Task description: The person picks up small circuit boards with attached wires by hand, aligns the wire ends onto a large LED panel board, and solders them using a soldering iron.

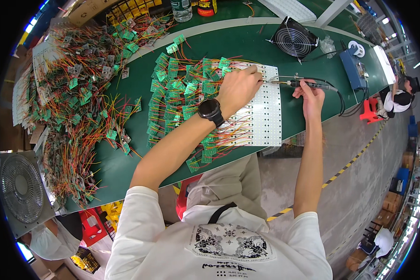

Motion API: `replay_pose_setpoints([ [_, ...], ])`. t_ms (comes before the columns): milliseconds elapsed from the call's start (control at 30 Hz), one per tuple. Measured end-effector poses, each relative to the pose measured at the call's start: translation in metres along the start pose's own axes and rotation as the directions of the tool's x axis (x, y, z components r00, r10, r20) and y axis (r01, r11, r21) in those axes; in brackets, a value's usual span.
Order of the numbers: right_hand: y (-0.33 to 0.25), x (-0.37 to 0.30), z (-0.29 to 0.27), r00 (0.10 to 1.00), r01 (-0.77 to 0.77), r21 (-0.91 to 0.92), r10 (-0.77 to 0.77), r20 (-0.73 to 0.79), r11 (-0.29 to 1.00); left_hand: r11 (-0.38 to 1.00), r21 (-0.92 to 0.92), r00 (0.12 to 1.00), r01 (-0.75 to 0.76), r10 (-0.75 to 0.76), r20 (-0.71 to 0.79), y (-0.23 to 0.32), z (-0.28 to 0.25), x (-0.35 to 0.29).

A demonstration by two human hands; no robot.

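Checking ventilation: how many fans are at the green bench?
2: black fan on the bench, far side; grey fan by its left end. Others may be hidden.

Green circuit boards (pixel 172 95), red and yellow wires (pixel 235 133), dark-dotted white panel (pixel 267 114)
The tabletop (pixel 126 165) is deep green; the person's shirt (pixel 177 252), lower centre, white with black print; floor tape (pixel 350 161), right, striped yellow-black.

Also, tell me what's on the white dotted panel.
Red and yellow wires and green circuit boards, with the left hand above. Beneath them, the panel can't be seen.
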State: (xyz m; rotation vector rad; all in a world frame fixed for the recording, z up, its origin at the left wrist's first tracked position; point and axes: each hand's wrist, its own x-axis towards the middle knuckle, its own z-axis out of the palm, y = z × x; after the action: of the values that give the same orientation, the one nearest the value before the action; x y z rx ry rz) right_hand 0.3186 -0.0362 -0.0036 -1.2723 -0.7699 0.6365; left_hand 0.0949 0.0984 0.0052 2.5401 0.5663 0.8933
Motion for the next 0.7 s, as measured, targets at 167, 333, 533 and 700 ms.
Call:
replay_pose_setpoints([
  [167,0.0000,-0.0007,-0.0004,1.000,-0.004,-0.002,0.004,0.010,1.000,1.000,-0.011,1.000,0.010,-0.010,-0.014,0.0015,0.0002,-0.0009],
  [333,0.0009,-0.0002,-0.0014,1.000,-0.004,-0.021,0.005,0.029,1.000,0.999,-0.028,1.000,0.014,-0.015,-0.005,0.0009,0.0001,-0.0010],
  [533,0.0020,-0.0007,-0.0016,1.000,-0.002,-0.027,0.003,0.018,1.000,0.999,-0.031,1.000,0.007,-0.008,-0.022,0.0008,0.0003,-0.0017],
  [700,0.0037,-0.0003,-0.0024,1.000,0.003,-0.022,-0.003,0.014,1.000,1.000,-0.012,1.000,0.008,-0.008,-0.014,0.0019,-0.0008,-0.0013],
])
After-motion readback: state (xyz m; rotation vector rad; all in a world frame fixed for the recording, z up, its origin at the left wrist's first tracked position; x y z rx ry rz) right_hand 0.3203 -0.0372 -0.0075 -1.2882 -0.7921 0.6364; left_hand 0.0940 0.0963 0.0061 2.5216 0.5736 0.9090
